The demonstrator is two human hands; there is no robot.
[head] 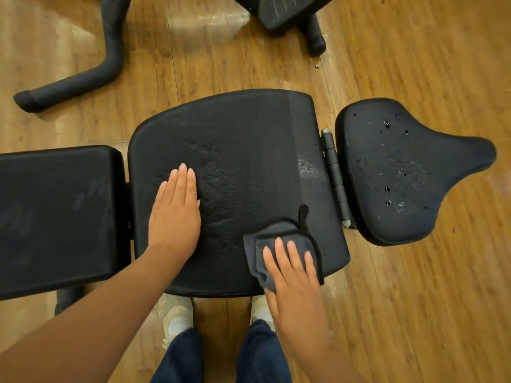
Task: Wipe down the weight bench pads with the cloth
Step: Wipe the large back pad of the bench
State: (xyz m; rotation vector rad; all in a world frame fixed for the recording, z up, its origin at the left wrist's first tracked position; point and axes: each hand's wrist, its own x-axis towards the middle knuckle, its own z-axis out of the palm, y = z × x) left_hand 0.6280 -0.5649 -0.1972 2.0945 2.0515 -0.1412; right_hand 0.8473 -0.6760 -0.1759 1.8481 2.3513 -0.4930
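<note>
Head view, looking straight down on bench. 3 pads in a row, long axis running L–R across frame: rectangular pad (55, 217) at L, big middle pad (235, 161) in centre, saddle-shaped seat pad (392, 172) at R, past a metal hinge (334, 175).

Right hand (293, 275) lies flat, fingers straight and slightly spread, pressing the dark grey cloth (279, 244) onto near-R corner of middle pad. Cloth is folded, black-edged, hang loop sticking out toward the hinge. Fingers lie on top of it, not curled round it.

Left hand (174, 211) also flat, fingers together, palm down on L-centre of middle pad, holding nothing. Looks like bracing. Hands well apart, both on same pad.

Pale speckled patch just L of hinge, away from person relative to cloth. Seat pad carries droplets + whitish specks, so looks not yet wiped. L pad shows faint streaks; wiped or not, can't tell.

Key relation: unwiped-looking areas lie to R of and beyond the cloth. Right hand is nearer by far. Judgement: next stroke prob. goes away from body along the R edge strip, then over the hinge to seat pad.

Wood floor (414, 299) under all; other black equipment at top, person's shoes + dark trousers at bottom.
</note>
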